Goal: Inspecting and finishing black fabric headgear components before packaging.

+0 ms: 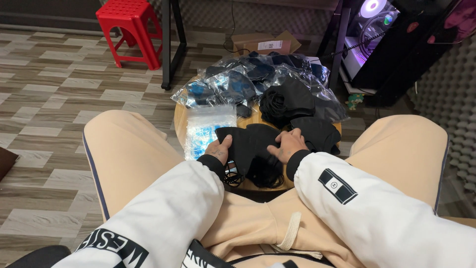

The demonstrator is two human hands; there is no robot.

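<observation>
I sit at a small round wooden table (181, 119) between my knees. A black cloth face mask (250, 144) lies flat at its near edge. My left hand (218, 149) presses on the mask's left side, thumb on the fabric. My right hand (286, 145) rests on its right side with fingers spread over the cloth. The mask's black ear loops (233, 177) hang off the table edge. A loose heap of more black masks (290, 101) lies just beyond my right hand.
A stack of clear plastic bags (207, 126) lies left of the mask. Bagged masks (233, 82) pile at the table's far side. A red plastic stool (130, 27), a cardboard box (265, 44) and a lit computer case (374, 30) stand on the floor beyond.
</observation>
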